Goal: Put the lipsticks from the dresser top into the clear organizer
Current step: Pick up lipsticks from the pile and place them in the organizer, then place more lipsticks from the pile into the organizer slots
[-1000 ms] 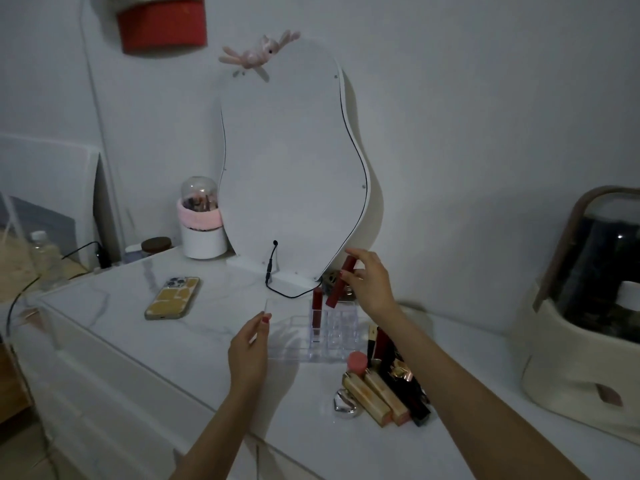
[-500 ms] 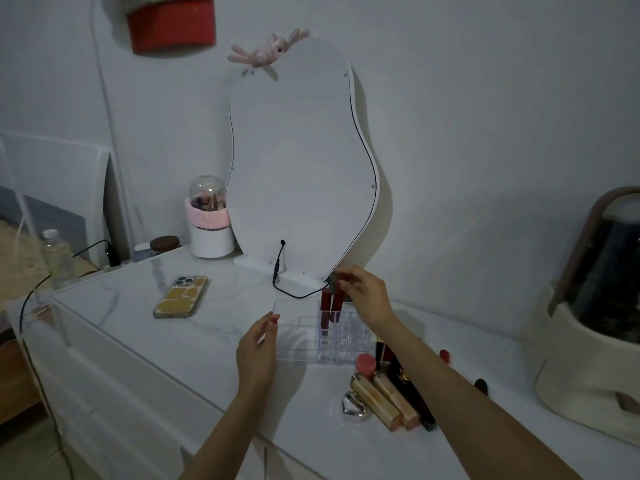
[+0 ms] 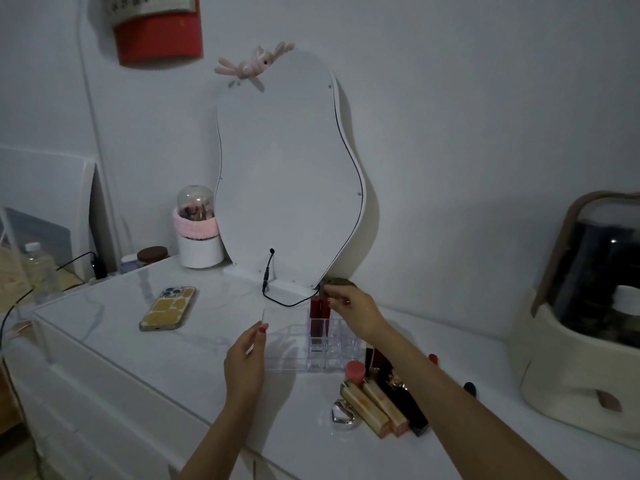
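Observation:
A clear organizer (image 3: 287, 351) stands on the white dresser top (image 3: 194, 344). My left hand (image 3: 245, 363) grips its left end. Two red lipsticks stand upright side by side in its back slots: one (image 3: 314, 317) is free, and my right hand (image 3: 353, 311) pinches the top of the other (image 3: 325, 315). Just right of the organizer lie more lipsticks: two gold ones (image 3: 370, 408), a black one (image 3: 401, 396), a pink-capped one (image 3: 355, 370) and a silver heart-shaped case (image 3: 343, 415). My right forearm partly hides a small red one (image 3: 433, 358) and a dark one (image 3: 470, 389).
A wavy white mirror (image 3: 287, 174) leans on the wall behind the organizer, with a black cable (image 3: 266, 282) at its base. A phone (image 3: 168, 308) lies at the left. A brush holder (image 3: 199, 237) stands at the back left, a large domed cosmetics case (image 3: 581, 306) at the right.
My right hand has lowered the second red lipstick from a tilt above the organizer into the slot beside the first. My left hand stays on the organizer.

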